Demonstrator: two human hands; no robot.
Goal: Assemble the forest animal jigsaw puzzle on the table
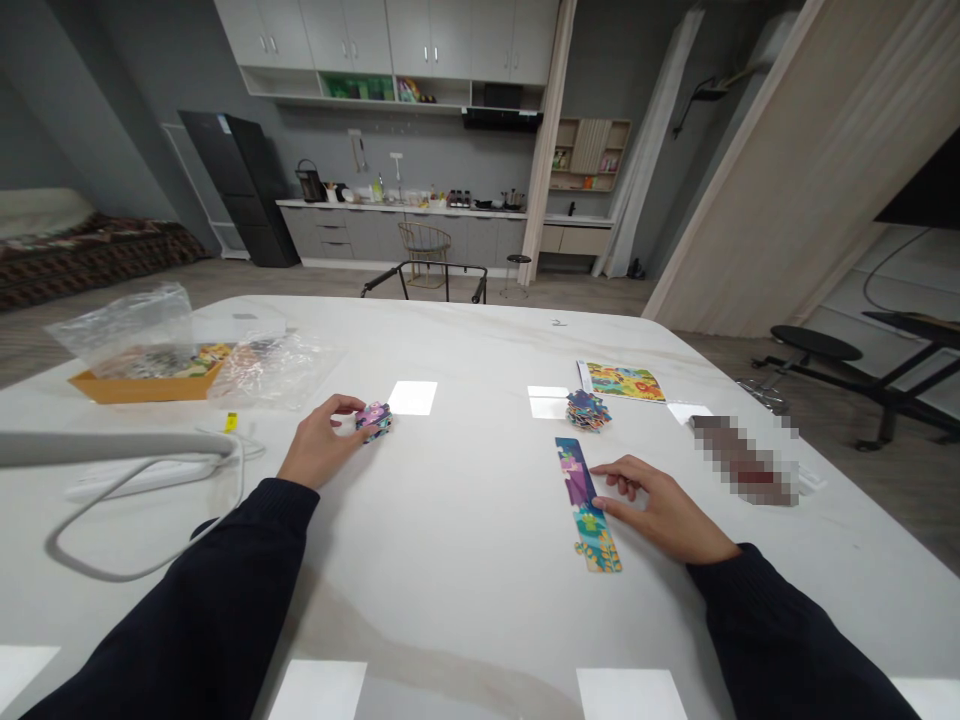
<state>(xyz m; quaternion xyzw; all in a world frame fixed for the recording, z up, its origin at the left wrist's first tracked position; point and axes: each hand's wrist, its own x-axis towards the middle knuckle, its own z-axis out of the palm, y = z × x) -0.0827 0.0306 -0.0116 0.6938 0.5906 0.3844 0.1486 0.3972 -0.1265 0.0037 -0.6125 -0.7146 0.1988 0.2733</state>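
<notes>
On the left of the white table, my left hand (322,438) has its thumb and fingers around a small stack of puzzle pieces (376,420). A joined strip of puzzle pieces (589,505), blue and purple with yellow plants at its near end, lies flat on the right. My right hand (656,503) is at the strip's right edge, thumb and index finger apart, fingertips touching or just above it. Beyond the strip sits a second pile of puzzle pieces (587,410).
A colourful picture sheet (624,381) lies behind the second pile. At the left are an orange box (142,386) with plastic bags, a white power strip (142,476), a looped cable and a grey bar. A blurred-out item (746,462) lies at the right.
</notes>
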